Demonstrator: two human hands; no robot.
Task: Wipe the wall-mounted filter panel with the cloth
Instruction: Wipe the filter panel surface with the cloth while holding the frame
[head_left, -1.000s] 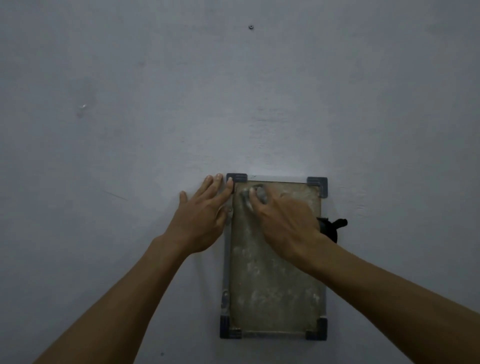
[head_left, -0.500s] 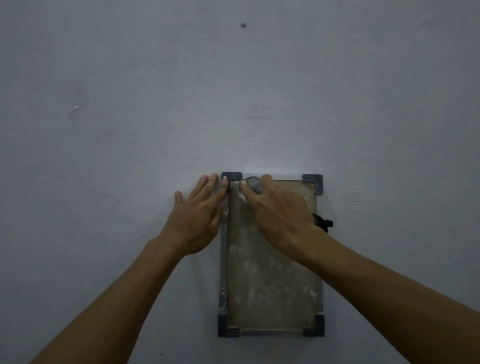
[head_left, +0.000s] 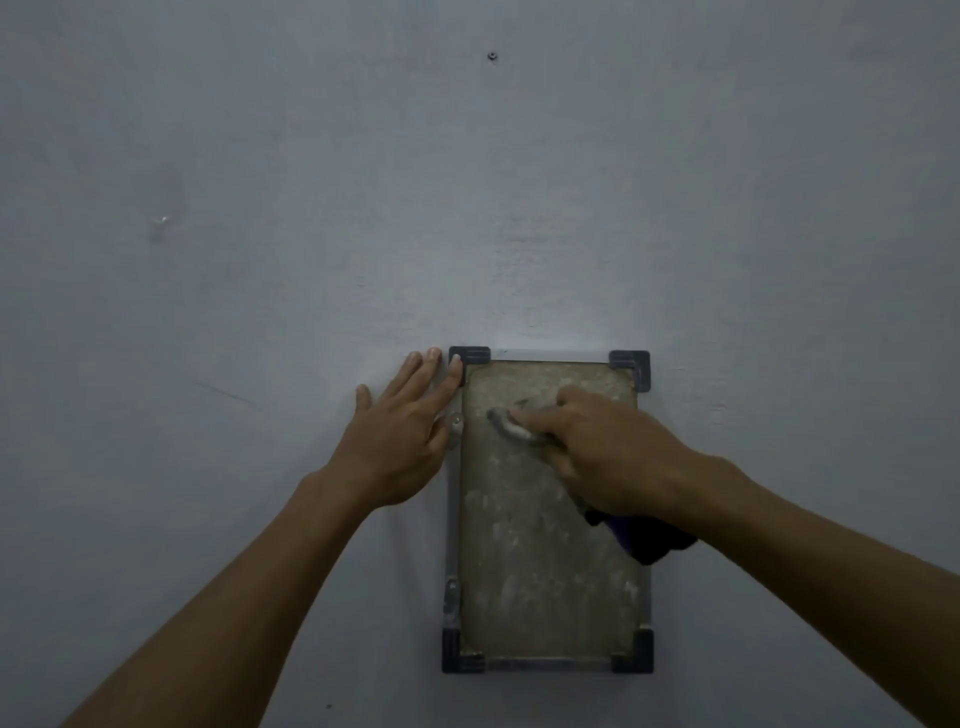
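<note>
A rectangular filter panel (head_left: 545, 571) with a dusty grey-brown mesh, a pale frame and dark corner caps hangs on the wall. My right hand (head_left: 613, 457) presses a cloth (head_left: 511, 423) against the upper part of the mesh; the cloth's grey end shows under my fingertips and a dark end (head_left: 647, 540) hangs below my wrist. My left hand (head_left: 400, 441) lies flat on the wall beside the panel's upper left edge, fingers spread, the index fingertip on the top left corner cap.
The pale grey wall (head_left: 467, 208) fills the view. A small dark screw or hole (head_left: 491, 55) sits high above the panel, and a small chipped mark (head_left: 162, 220) lies to the upper left.
My right hand with the cloth has slid down and to the right from the panel's top left corner to the upper middle of the mesh. My left hand has stayed in place.
</note>
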